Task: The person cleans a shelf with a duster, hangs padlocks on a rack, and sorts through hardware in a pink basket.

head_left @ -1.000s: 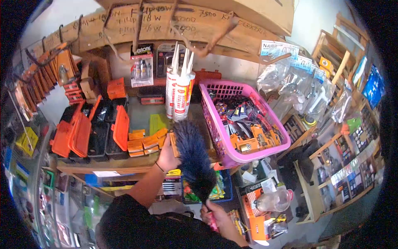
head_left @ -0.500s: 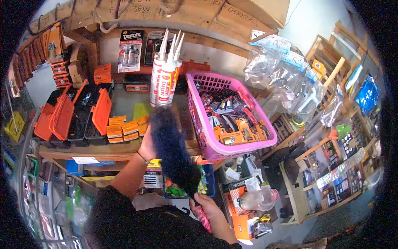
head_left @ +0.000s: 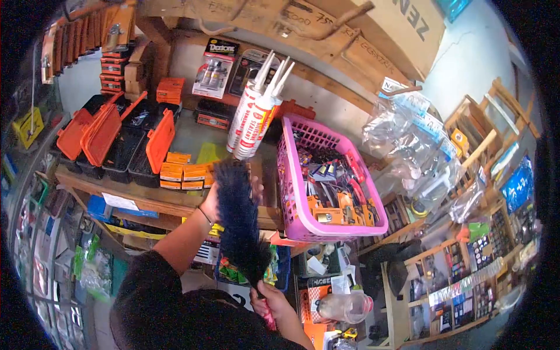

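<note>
A dark bristly duster (head_left: 236, 213) stands nearly upright in front of the shelf. My right hand (head_left: 274, 303) is closed round its pink handle at the lower end. My left hand (head_left: 211, 204) is behind the bristles near the top, its fingers partly hidden by them; fingertips show on the bristles' right side. Just above the duster's tip are white sealant tubes (head_left: 252, 122) with pointed nozzles. Small orange boxes (head_left: 185, 172) lie left of the tip, and a pink basket (head_left: 291, 201) full of packaged goods is to the right.
Black cases with orange lids (head_left: 102, 137) line the left of the wooden shelf (head_left: 146, 195). Carded glue (head_left: 216, 69) hangs behind. Plastic bags (head_left: 408, 140) hang at the right. A clear jar (head_left: 344, 307) sits low, right of my right hand.
The camera view has shifted and tilted. The duster, blurred before, now shows sharply and more upright. My right hand has moved slightly left and down in the view.
</note>
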Demonstrator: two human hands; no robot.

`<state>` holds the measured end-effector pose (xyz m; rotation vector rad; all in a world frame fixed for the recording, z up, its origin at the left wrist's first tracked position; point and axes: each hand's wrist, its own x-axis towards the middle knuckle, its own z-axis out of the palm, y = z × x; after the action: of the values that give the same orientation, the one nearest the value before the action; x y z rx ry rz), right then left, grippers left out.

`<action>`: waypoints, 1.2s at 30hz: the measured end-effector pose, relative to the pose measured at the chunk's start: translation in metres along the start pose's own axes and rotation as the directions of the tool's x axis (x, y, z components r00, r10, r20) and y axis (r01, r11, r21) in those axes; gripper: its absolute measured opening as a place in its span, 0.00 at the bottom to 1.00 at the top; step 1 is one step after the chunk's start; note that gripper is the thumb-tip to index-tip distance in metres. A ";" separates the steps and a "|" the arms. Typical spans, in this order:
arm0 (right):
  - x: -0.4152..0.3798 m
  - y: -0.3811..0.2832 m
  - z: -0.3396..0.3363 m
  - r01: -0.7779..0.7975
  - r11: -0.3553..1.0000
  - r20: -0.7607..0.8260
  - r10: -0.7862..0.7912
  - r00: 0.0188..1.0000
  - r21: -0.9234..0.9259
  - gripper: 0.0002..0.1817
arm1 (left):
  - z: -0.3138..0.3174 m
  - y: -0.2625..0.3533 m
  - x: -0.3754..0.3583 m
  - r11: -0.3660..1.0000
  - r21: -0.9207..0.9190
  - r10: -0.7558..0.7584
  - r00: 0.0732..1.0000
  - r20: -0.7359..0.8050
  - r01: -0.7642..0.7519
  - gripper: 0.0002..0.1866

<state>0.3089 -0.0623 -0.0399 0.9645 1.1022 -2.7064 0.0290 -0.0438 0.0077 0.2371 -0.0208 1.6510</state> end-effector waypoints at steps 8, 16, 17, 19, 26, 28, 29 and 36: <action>0.007 -0.009 0.004 0.095 0.995 0.038 -0.094 0.995 -0.017 0.22 | -0.024 0.002 0.008 0.987 0.124 0.090 0.994 0.070 -0.098 0.30; 0.007 -0.004 -0.014 0.117 0.991 0.029 -0.115 0.993 -0.068 0.21 | -0.025 0.009 0.012 0.978 0.195 -0.099 0.990 0.101 0.078 0.31; 0.008 0.000 -0.018 0.146 0.983 0.009 -0.146 0.989 -0.109 0.21 | -0.027 0.009 0.013 0.978 0.196 -0.096 0.990 0.102 0.075 0.31; 0.005 -0.004 -0.017 0.167 0.985 -0.063 -0.170 0.984 -0.043 0.21 | -0.028 0.011 0.017 0.990 0.128 -0.066 0.993 0.097 0.053 0.28; 0.005 -0.003 -0.016 0.130 0.979 -0.082 -0.145 0.986 -0.159 0.21 | -0.023 0.010 0.011 0.985 0.149 -0.116 0.969 0.220 0.084 0.29; 0.005 -0.005 -0.014 0.151 0.988 -0.117 -0.154 0.981 -0.032 0.21 | -0.018 0.007 0.015 0.993 0.121 -0.022 1.000 0.018 0.019 0.26; 0.006 -0.004 -0.014 0.153 0.988 -0.093 -0.153 0.984 -0.006 0.21 | -0.016 0.006 0.015 0.991 0.133 0.014 1.000 -0.006 -0.013 0.26; 0.010 0.002 -0.012 0.159 0.987 -0.099 -0.158 0.982 0.003 0.20 | -0.018 0.007 0.015 0.993 0.117 -0.021 0.999 0.032 0.017 0.28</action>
<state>0.3074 -0.0539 -0.0533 1.0664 1.2338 -2.8188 0.0182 -0.0272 -0.0066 0.3527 0.0525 1.6310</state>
